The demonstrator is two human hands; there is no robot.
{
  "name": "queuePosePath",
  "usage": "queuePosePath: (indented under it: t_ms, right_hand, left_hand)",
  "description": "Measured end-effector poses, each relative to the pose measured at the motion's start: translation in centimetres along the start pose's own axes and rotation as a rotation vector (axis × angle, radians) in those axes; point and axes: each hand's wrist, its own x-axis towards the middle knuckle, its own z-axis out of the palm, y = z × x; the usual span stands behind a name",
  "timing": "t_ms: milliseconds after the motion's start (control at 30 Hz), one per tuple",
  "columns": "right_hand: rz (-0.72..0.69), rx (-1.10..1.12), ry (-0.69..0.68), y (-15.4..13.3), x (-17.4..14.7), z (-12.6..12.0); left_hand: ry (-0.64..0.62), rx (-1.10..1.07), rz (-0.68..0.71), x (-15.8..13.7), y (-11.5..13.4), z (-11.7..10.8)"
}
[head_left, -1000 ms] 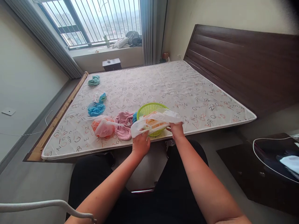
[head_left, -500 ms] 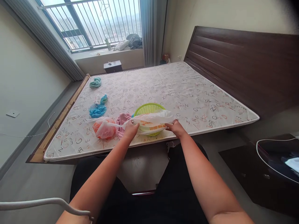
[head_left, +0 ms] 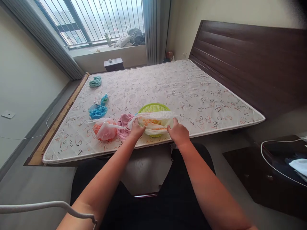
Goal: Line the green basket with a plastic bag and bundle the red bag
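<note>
Both my hands grip a white plastic bag (head_left: 159,115) with orange print, stretched between them over a green basket (head_left: 153,108). My left hand (head_left: 137,128) is closed on the bag's left side, and my right hand (head_left: 178,131) pinches its right side. The bag's mouth gapes upward, and a yellowish patch shows inside that I cannot make out. To the left of my left hand lies a pink cloth (head_left: 124,123). Beside it sits a whitish see-through bag (head_left: 105,130) with orange-red contents. The lower part of the basket is hidden behind the bag.
The things rest on a letter-patterned mattress (head_left: 144,86) with a dark headboard (head_left: 244,54) on the right. Farther left lie a blue plastic bag (head_left: 98,111) and a teal bundle (head_left: 95,81). A dark cabinet (head_left: 254,172) stands at my right, a small nightstand (head_left: 114,64) beyond the mattress.
The bag's mouth has widened between my hands. My right hand has turned and now sits slightly nearer on the bag's right edge. The view has shifted a little.
</note>
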Motion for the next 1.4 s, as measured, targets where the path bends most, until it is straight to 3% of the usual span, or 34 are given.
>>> queuePosePath:
  t_ms: [100,200,367,500,567,667,733,800,900,1033,1100,1200,1400]
  right_hand:
    - [-0.267,0.029,-0.004,-2.0,-1.1,0.2]
    - [-0.512,0.118,-0.028,-1.7,1.0,1.2]
    - [-0.312,0.288,0.128,2.0,7.2,2.0]
    - [-0.204,0.285,0.166,3.3,9.6,2.4]
    - [-0.13,0.268,0.153,3.5,9.9,2.6]
    - [-0.025,0.32,0.09,3.6,10.0,2.8]
    - [-0.011,0.36,0.039,3.6,9.8,2.9]
    - [-0.024,0.37,0.014,3.4,9.5,3.1]
    - [-0.034,0.368,0.024,3.0,8.9,3.4]
    - [-0.046,0.339,0.047,2.7,8.2,3.7]
    - [-0.038,0.327,0.035,2.6,7.8,3.7]
    - [-0.098,0.347,-0.044,2.6,7.1,3.1]
    - [-0.28,0.507,-0.193,2.4,6.6,2.1]
  left_hand:
    - [0.003,-0.003,0.077,-0.5,-0.2,0.4]
    - [-0.01,0.005,0.173,-1.3,-0.1,0.4]
    - [0.0,0.048,0.337,-3.4,-0.3,-0.8]
    - [0.082,0.138,0.461,-5.4,-2.1,-1.3]
    - [-0.001,0.222,0.496,-6.2,-3.6,-1.4]
    - [-0.306,0.367,0.465,-7.0,-5.5,-1.9]
    - [-0.382,0.399,0.416,-7.3,-5.8,-2.5]
    - [-0.231,0.376,0.419,-7.7,-4.8,-3.1]
    - [0.054,0.34,0.559,-8.8,-1.5,-3.4]
    - [-0.031,0.379,0.74,-9.4,2.9,-2.5]
    - [-0.047,0.422,0.653,-8.2,3.5,-2.4]
    - [0.019,0.435,0.35,-4.3,2.8,-3.0]
    - [-0.103,0.111,0.048,2.2,1.4,-4.4]
